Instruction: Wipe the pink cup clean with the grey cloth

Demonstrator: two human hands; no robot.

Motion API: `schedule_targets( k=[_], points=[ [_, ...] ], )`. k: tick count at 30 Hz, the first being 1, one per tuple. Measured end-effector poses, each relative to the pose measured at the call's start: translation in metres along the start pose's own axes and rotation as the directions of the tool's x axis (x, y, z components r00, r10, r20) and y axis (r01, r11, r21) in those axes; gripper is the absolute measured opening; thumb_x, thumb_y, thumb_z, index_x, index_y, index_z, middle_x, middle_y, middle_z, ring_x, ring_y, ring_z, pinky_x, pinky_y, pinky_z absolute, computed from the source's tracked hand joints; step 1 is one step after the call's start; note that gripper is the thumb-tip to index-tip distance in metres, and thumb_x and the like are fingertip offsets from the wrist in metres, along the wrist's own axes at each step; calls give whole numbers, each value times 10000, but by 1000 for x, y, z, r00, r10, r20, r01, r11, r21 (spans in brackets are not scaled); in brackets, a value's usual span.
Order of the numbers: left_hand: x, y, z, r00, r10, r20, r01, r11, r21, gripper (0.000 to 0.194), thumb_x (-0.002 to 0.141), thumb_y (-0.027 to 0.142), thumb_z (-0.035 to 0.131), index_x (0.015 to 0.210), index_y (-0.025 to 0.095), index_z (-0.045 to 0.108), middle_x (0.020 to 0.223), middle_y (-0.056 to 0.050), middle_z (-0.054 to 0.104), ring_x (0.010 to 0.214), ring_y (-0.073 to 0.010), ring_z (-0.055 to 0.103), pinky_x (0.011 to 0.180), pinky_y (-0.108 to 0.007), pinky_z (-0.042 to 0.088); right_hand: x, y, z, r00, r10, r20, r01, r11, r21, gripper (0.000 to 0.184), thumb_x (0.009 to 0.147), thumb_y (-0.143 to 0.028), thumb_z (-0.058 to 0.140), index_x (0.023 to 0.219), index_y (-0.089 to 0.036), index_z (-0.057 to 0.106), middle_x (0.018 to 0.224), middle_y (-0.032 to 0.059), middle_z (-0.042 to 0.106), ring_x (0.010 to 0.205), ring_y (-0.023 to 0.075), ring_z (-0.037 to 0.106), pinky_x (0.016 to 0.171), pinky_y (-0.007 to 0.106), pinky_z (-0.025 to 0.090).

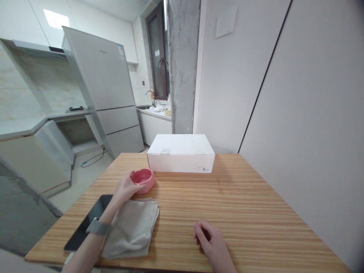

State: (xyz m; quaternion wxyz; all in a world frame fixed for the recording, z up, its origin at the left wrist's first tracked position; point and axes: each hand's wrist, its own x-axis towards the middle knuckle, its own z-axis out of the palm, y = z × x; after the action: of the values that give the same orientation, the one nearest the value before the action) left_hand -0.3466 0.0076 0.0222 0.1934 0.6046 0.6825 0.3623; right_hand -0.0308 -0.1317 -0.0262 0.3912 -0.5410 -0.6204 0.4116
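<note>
My left hand (125,188) grips the near rim of a small pink bowl (144,179) that stands on the wooden table (241,204). A watch sits on that wrist. Under my left forearm lies a folded beige cloth (132,227). My right hand (209,237) rests on the table near the front edge, its fingers curled loosely inward, and nothing shows in it.
A white box (181,152) stands at the table's far edge, just behind the bowl. A dark tablet (85,225) lies flat at the left front corner. A wall runs along the right. A fridge (105,87) and kitchen counters are beyond, at left.
</note>
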Motion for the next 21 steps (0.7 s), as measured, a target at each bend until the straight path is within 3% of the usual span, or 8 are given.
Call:
schedule_targets(
  k=[4, 8, 11, 15, 21],
  points=[
    [-1, 30, 21, 997, 73, -10, -73, 995, -65, 775, 525, 382, 821, 1209, 162, 531, 1125, -137, 691, 1043, -334, 638, 892, -449, 491, 1, 2, 1, 1000, -5, -8, 5, 1000, 6, 468, 903, -560, 379, 605, -208, 463, 544, -22, 453, 513, 132, 459, 497, 246, 342],
    [-13, 69, 52, 975, 212, 71, -194, 960, -203, 757, 513, 345, 841, 1197, 204, 548, 1116, -66, 698, 1012, -290, 653, 858, -381, 517, 2, 5, 2, 1000, -3, -11, 4, 1000, 12, 474, 903, -569, 383, 610, -206, 468, 541, -24, 456, 504, 126, 462, 476, 233, 344],
    [-20, 89, 74, 955, 275, 113, -240, 937, -255, 827, 490, 326, 854, 1236, 189, 523, 1151, -70, 680, 1032, -266, 643, 886, -353, 504, 1, 4, 2, 1000, -8, -17, 8, 1000, 11, 478, 906, -565, 389, 604, -205, 472, 539, -22, 469, 500, 124, 464, 467, 229, 342],
    [-23, 99, 92, 950, 263, 171, -220, 947, -235, 899, 476, 332, 861, 1283, 196, 488, 1162, -78, 677, 1074, -273, 624, 912, -361, 485, 1, 0, 0, 998, -35, -50, 35, 999, -2, 474, 912, -548, 396, 600, -202, 483, 537, -20, 479, 513, 128, 476, 503, 235, 357],
    [-28, 104, 102, 940, 289, 180, -242, 939, -247, 788, 525, 292, 832, 1242, 203, 520, 1120, -48, 691, 1025, -258, 645, 884, -351, 497, -1, 1, 2, 1000, -16, -26, 17, 1000, 19, 474, 909, -552, 398, 593, -205, 469, 536, -22, 475, 501, 125, 466, 493, 235, 351]
  ],
)
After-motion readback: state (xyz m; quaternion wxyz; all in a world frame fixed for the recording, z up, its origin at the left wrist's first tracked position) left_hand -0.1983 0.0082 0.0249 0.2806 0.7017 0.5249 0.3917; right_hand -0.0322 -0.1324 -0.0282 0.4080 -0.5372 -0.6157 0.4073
